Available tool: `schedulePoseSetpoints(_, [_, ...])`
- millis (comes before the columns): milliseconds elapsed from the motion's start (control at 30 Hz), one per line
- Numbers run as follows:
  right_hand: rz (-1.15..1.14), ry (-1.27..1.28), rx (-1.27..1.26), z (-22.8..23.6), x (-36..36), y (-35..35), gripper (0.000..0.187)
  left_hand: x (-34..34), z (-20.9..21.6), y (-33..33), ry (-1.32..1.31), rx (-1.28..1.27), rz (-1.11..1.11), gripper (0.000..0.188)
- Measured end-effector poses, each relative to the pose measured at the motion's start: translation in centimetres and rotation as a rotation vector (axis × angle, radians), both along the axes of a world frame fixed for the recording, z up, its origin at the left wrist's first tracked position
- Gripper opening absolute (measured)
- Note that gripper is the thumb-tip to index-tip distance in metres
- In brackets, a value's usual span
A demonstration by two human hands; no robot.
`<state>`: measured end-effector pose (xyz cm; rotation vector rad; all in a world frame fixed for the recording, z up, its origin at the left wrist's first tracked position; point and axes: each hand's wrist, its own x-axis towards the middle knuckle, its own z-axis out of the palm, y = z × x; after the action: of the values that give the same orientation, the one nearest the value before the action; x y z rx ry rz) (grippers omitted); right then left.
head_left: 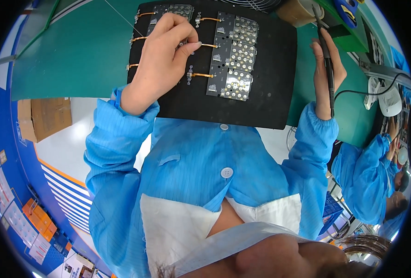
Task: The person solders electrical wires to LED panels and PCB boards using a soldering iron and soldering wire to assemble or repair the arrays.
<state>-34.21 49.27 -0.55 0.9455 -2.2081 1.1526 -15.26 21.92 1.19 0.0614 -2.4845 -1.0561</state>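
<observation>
My left hand (161, 62) is over the black mat (265, 109), its thumb and forefinger pinched at the left end of an orange flex cable (208, 45). Whatever lies between those fingertips is hidden. That cable runs to the middle circuit board (221, 52) in a column of three, each joined to a white-dotted panel (241, 56). On the neighbouring cables, a small metal part (189, 75) sits at the left end. At the right, my right hand (333, 65) grips a black soldering iron (327, 60), tip pointing away beside a round tan holder (302, 11).
More boards (159, 11) lie partly under my left hand. A green box (349, 34) with a blue-and-yellow tool (346, 11) stands at the far right. The iron's black cord (367, 91) loops rightward past a white device (390, 101). Another person (365, 178) sits to the right.
</observation>
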Motion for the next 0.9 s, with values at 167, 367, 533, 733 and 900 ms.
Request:
schedulePoseSetpoints(167, [0.246, -0.054, 0.005, 0.9, 4.1, -0.8, 0.031, 1.5, 1.5, 1.9, 0.008, -0.042, -0.013, 0.013])
schedulePoseSetpoints(367, [0.551, -0.592, -0.178, 2.9, 12.5, -4.1, 0.047, 2.2, 2.3, 6.2, -0.005, -0.042, -0.228, 0.017])
schedulePoseSetpoints(533, [0.64, -0.788, -0.193, 3.3, 12.8, -2.9, 0.048, 4.3, 5.8, 4.2, -0.091, -0.466, -0.31, 0.025])
schedulePoseSetpoints(733, [0.747, -0.835, -0.132, 1.9, 13.3, -2.8, 0.046, 5.8, 3.0, 1.9, -0.205, -0.245, -0.408, 0.026])
schedulePoseSetpoints(900, [0.635, -0.763, -0.099, 1.0, 13.5, -2.1, 0.042, 7.4, 0.2, 1.4, -0.229, 0.255, -0.267, 0.019])
